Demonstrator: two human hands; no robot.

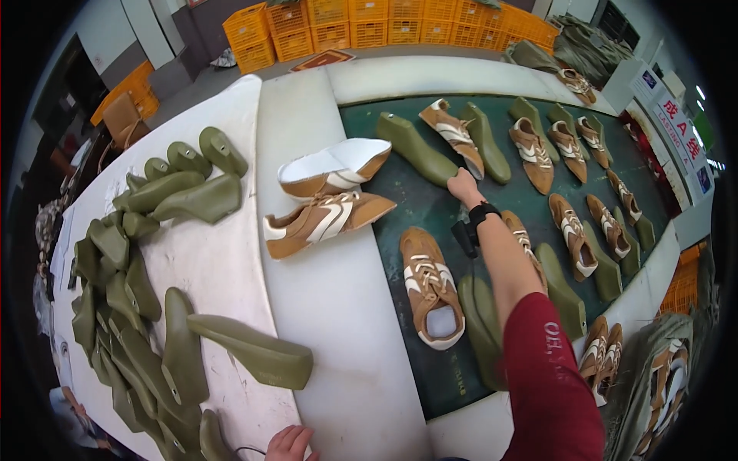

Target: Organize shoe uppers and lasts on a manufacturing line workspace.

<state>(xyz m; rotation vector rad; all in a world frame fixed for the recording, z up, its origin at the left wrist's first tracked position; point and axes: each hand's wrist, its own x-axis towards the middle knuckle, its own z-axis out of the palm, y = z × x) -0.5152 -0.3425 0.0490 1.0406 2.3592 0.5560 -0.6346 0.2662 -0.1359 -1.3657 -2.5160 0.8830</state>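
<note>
My right hand (pixel 463 188) reaches across the dark green belt (pixel 369 127), its fingers closed at the toe end of an olive-green shoe last (pixel 415 150). Just beyond that hand lies a brown-and-white sneaker (pixel 453 132), with another last (pixel 487 144) beside it. At the lower edge my left hand (pixel 290 444) rests by the white table, fingers lying loosely with nothing visible in them. Two more sneakers lie on their sides at the belt's left edge: a lower one (pixel 327 221) and an upper one (pixel 334 167) with its pale sole facing up. Nearer me, a laced sneaker (pixel 432 288) stands beside a last (pixel 480 330).
Many olive lasts (pixel 138 330) are heaped on the white table (pixel 223 276) at left; one last (pixel 254 349) lies apart. Sneakers and lasts line the belt to the right. Yellow crates (pixel 369 32) are stacked behind. A covered rack (pixel 657 384) of shoes stands lower right.
</note>
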